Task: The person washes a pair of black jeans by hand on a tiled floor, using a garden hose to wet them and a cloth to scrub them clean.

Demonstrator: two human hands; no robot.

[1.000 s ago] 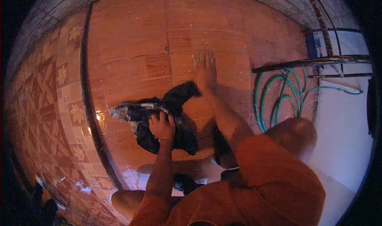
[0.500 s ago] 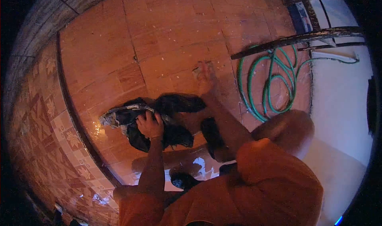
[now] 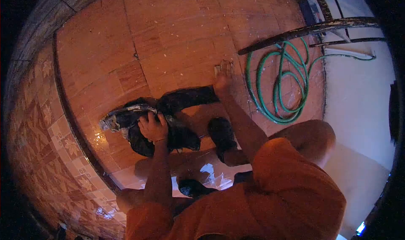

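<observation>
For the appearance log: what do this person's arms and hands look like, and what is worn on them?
Both arms are bare from hand to upper arm, under short orange sleeves of an orange top. The left hand and right hand are ungloved; no watch, ring or bracelet can be made out.

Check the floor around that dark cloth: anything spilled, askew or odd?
Yes. The tiled floor looks wet: glossy puddle patches shine near the person's feet. The dark cloth lies bunched under the left hand; the right hand presses flat on the tiles. The green hose lies loosely coiled.
</observation>
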